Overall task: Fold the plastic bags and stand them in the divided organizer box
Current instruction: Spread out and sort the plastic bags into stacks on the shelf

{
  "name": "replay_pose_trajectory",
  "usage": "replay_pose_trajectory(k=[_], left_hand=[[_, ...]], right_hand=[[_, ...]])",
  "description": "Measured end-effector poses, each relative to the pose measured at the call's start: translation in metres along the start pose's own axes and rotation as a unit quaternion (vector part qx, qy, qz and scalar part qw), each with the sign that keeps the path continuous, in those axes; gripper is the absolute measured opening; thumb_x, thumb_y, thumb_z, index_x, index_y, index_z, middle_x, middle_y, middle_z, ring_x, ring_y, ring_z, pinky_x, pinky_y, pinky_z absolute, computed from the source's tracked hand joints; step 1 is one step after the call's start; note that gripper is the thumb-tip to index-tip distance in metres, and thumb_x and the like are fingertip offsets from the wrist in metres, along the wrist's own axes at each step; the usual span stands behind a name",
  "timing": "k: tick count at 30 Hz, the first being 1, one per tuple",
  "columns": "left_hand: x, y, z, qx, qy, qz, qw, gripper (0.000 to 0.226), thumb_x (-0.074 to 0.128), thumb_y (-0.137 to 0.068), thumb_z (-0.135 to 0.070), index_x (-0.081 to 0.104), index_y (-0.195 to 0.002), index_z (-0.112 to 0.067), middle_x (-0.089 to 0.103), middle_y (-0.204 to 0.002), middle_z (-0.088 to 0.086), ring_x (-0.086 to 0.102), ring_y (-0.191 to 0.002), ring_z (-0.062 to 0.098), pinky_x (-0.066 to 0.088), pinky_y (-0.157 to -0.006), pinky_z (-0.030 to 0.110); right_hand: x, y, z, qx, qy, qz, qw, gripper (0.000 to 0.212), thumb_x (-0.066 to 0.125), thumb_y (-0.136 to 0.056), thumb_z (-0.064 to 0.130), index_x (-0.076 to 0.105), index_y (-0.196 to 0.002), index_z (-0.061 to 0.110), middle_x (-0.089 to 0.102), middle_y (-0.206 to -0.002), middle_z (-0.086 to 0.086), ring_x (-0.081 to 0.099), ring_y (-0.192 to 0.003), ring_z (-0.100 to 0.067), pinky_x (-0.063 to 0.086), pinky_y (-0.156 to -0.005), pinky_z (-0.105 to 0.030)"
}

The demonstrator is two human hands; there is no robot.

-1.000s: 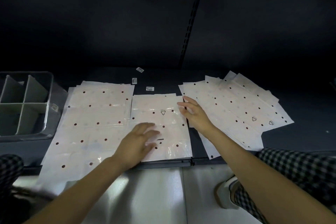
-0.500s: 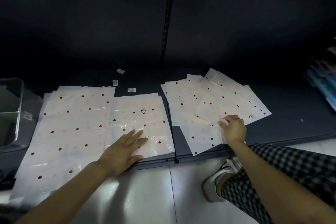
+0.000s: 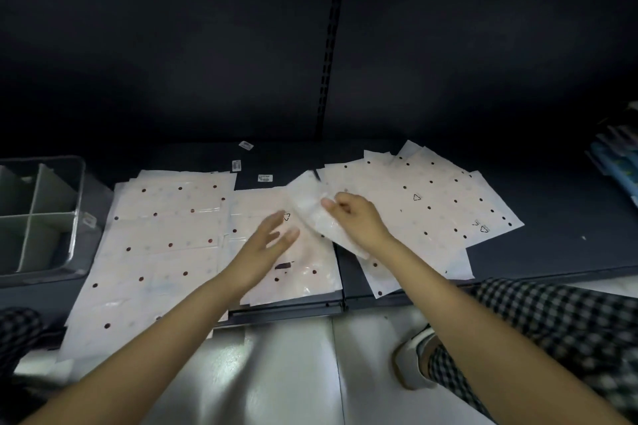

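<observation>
White plastic bags with dark dots lie on a low dark shelf in three groups: a large stack at the left (image 3: 162,238), a bag in the middle (image 3: 300,276) and a fanned pile at the right (image 3: 431,203). My right hand (image 3: 355,217) grips one bag (image 3: 310,207) lifted off the right pile and holds it over the gap between the piles. My left hand (image 3: 269,241) hovers over the middle bag with fingers spread and holds nothing. The divided organizer box (image 3: 77,217), clear with grey dividers, stands at the far left with no bags seen in it.
Three small white labels (image 3: 265,178) lie on the shelf behind the bags. Blue packaged goods (image 3: 618,166) sit at the far right. A slotted upright (image 3: 328,45) runs up the dark back panel. My checked trousers and a shoe (image 3: 411,362) are on the pale floor below.
My right hand has lifted a bag from the right pile and carried it left toward the middle. My left hand has risen off the middle bag.
</observation>
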State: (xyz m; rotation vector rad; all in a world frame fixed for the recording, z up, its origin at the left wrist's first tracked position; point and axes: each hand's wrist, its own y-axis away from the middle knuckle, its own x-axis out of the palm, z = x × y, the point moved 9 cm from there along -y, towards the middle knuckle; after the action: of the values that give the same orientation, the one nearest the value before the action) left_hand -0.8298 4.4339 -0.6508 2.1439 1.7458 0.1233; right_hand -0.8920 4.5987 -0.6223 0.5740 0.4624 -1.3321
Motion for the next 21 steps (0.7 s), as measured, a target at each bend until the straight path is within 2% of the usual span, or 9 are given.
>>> replay_pose_trajectory(k=[2,4,7,9,10,13,16,18,21], left_hand=[[-0.034,0.000,0.000,-0.033,0.068,-0.087,0.993,0.086,0.049,-0.070,-0.067,0.025,-0.145,-0.033,0.031,-0.149,-0.005,0.036,-0.133,0.016,0.036,-0.107,0.040],[-0.064,0.004,0.016,-0.103,0.130,-0.122,0.979,0.093,0.049,-0.064,-0.074,0.026,-0.144,-0.031,0.036,-0.147,0.002,0.044,-0.127,0.025,0.045,-0.097,0.043],[-0.074,0.023,0.052,-0.252,0.194,-0.063,0.946,0.099,0.051,-0.059,-0.080,0.040,-0.131,-0.014,0.058,-0.121,0.013,0.067,-0.097,0.034,0.058,-0.074,0.044],[-0.066,0.034,0.070,-0.308,0.220,0.002,0.926,0.100,0.052,-0.060,-0.079,0.049,-0.125,-0.004,0.065,-0.112,0.016,0.069,-0.093,0.035,0.059,-0.073,0.045],[-0.060,0.038,0.075,-0.317,0.239,0.030,0.917,0.095,0.050,-0.063,-0.079,0.053,-0.123,-0.006,0.067,-0.112,0.015,0.069,-0.095,0.033,0.059,-0.074,0.044],[-0.051,0.045,0.073,-0.301,0.287,0.062,0.907,0.068,0.051,-0.079,-0.068,0.059,-0.119,-0.014,0.070,-0.104,0.009,0.070,-0.084,0.025,0.059,-0.061,0.034],[-0.066,0.036,0.061,-0.212,0.246,0.015,0.946,0.032,0.057,-0.092,-0.025,0.060,-0.118,-0.006,0.070,-0.093,0.011,0.067,-0.077,0.023,0.054,-0.061,0.030],[-0.088,0.032,0.050,-0.144,0.205,-0.053,0.967,0.030,0.054,-0.093,-0.011,0.059,-0.121,-0.004,0.069,-0.098,0.014,0.064,-0.084,0.026,0.051,-0.067,0.031],[-0.139,0.034,0.037,-0.045,0.170,-0.187,0.967,0.037,0.055,-0.095,-0.018,0.053,-0.131,-0.012,0.064,-0.117,0.015,0.061,-0.099,0.032,0.046,-0.059,0.030]], right_hand=[[0.026,0.009,0.023,-0.056,0.081,0.068,0.993,0.040,0.051,-0.092,0.043,0.042,-0.057,0.029,0.040,-0.060,0.009,0.043,-0.075,-0.015,0.032,-0.076,-0.029],[0.047,0.021,0.035,-0.088,0.071,0.109,0.988,0.025,0.055,-0.090,0.045,0.058,-0.066,0.036,0.043,-0.071,0.009,0.038,-0.088,-0.014,0.031,-0.084,-0.027],[0.070,0.041,0.063,-0.185,0.086,0.130,0.970,0.019,0.060,-0.088,0.039,0.074,-0.092,0.027,0.058,-0.078,0.010,0.033,-0.083,-0.008,0.025,-0.081,-0.025],[0.081,0.055,0.084,-0.268,0.109,0.125,0.949,0.021,0.062,-0.087,0.036,0.075,-0.094,0.022,0.065,-0.074,0.011,0.036,-0.079,-0.011,0.028,-0.079,-0.028],[0.085,0.064,0.095,-0.311,0.124,0.116,0.935,0.021,0.063,-0.085,0.036,0.076,-0.093,0.021,0.066,-0.071,0.009,0.039,-0.078,-0.014,0.030,-0.076,-0.029],[0.096,0.092,0.124,-0.441,0.164,0.086,0.878,0.017,0.065,-0.083,0.037,0.076,-0.086,0.024,0.060,-0.061,0.008,0.045,-0.070,-0.017,0.033,-0.069,-0.028],[0.105,0.108,0.138,-0.515,0.193,0.070,0.832,0.015,0.067,-0.081,0.039,0.075,-0.085,0.027,0.054,-0.059,0.009,0.047,-0.068,-0.016,0.033,-0.070,-0.024],[0.110,0.106,0.135,-0.508,0.211,0.068,0.833,0.020,0.068,-0.081,0.040,0.074,-0.092,0.025,0.057,-0.067,0.006,0.051,-0.072,-0.018,0.040,-0.070,-0.027],[0.110,0.091,0.119,-0.424,0.192,0.074,0.882,0.034,0.063,-0.085,0.041,0.066,-0.116,0.025,0.060,-0.095,0.001,0.050,-0.088,-0.018,0.039,-0.078,-0.030]])
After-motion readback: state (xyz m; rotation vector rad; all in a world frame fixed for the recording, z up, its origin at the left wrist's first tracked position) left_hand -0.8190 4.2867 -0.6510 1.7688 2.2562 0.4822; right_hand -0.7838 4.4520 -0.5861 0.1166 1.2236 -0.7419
